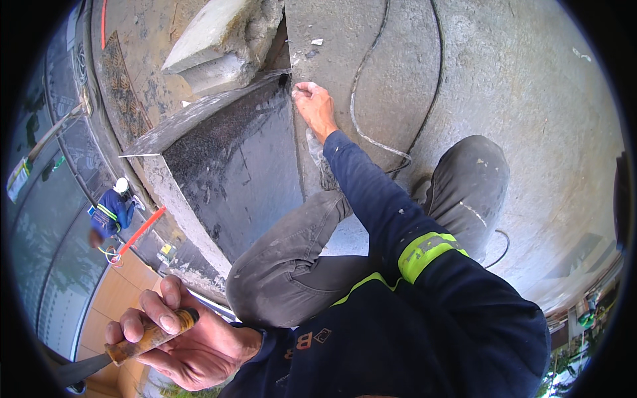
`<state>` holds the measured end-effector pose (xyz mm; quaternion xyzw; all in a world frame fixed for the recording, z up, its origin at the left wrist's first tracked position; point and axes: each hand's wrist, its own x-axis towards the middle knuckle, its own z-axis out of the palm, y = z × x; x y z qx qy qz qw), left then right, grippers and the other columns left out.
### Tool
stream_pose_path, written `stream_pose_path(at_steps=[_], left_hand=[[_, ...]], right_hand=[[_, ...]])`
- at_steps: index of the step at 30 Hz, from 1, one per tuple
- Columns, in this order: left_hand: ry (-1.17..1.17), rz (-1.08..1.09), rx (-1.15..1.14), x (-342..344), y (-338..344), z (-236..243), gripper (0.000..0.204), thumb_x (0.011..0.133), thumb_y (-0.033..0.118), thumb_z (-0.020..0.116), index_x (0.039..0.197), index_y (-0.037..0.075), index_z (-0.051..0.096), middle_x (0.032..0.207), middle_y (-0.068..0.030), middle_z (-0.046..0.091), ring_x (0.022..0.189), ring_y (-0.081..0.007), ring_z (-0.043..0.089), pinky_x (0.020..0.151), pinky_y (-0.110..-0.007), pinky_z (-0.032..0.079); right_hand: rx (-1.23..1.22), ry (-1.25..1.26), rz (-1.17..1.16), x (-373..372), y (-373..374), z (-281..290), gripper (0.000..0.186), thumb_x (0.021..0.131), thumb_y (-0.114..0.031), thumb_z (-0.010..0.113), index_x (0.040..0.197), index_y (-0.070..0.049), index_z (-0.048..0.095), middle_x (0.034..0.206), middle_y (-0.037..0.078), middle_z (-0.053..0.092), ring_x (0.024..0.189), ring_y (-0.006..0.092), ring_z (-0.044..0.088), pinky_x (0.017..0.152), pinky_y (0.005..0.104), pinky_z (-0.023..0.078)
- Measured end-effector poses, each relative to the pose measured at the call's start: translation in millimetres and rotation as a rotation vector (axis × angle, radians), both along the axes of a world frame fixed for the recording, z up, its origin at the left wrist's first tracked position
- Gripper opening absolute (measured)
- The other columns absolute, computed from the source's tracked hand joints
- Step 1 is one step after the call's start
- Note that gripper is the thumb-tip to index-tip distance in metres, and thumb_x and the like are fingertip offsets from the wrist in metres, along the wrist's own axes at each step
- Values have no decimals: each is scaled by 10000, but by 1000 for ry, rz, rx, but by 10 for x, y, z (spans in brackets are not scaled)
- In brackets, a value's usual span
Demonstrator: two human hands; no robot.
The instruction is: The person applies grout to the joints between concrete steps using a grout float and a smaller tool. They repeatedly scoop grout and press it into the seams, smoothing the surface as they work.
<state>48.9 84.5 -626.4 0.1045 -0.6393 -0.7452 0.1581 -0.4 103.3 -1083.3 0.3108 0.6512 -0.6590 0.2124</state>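
At the lower left, my left hand (192, 348) is wrapped round the worn wooden handle of a tool (142, 339). Its grey metal part runs off toward the dark rim of the picture, so I cannot tell its exact kind. My right hand (317, 111) reaches forward, fingers curled together, at the far corner of a dark grey cement-faced recess (245, 166). Whatever those fingers hold, if anything, is hidden. The recess has a rough raised edge (199, 116) on its far side, and a broken concrete block (225, 46) lies just beyond it.
A grey cable (355, 99) loops over the concrete floor (524, 99) to the right. My bent knees flank the work spot. Far below on the left, a person in a white helmet (109, 211) crouches near an orange bar (141, 230). A drop lies along the left edge.
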Motion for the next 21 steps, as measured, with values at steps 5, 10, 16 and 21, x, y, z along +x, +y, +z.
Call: stream_pose_path(at_steps=[5, 10, 16, 21], left_hand=[[-13, -24, 0, 14, -5, 19, 274, 1123, 177, 592, 1378, 106, 519, 1151, -10, 616, 889, -185, 452, 972, -438, 333], [-11, -39, 30, 14, 26, 32, 282, 1125, 175, 589, 1389, 110, 516, 1150, -10, 617, 893, -186, 450, 984, -444, 334], [19, 64, -8, 36, 84, -4, 273, 1111, 197, 614, 1367, 164, 523, 1141, -19, 658, 871, -198, 514, 860, -413, 307], [-19, 16, -69, 36, 58, 26, 368, 1101, 206, 635, 1442, 149, 507, 1229, -31, 648, 927, -203, 511, 901, -436, 333]], right_hand=[[-47, 60, -28, 115, -37, -3, 303, 938, -175, 745, 1214, -53, 770, 1034, 143, 789, 957, 263, 759, 896, 379, 593], [-45, 89, -58, 238, -94, 58, 293, 937, -142, 743, 1218, -65, 762, 1065, 150, 747, 964, 271, 743, 893, 390, 592], [-59, 78, -55, 297, -107, 145, 275, 936, -129, 744, 1205, -77, 767, 1058, 138, 720, 955, 269, 729, 891, 393, 589], [-60, 146, -7, 411, -46, 227, 260, 935, -136, 751, 1190, -92, 776, 1031, 128, 718, 957, 255, 720, 885, 391, 587]])
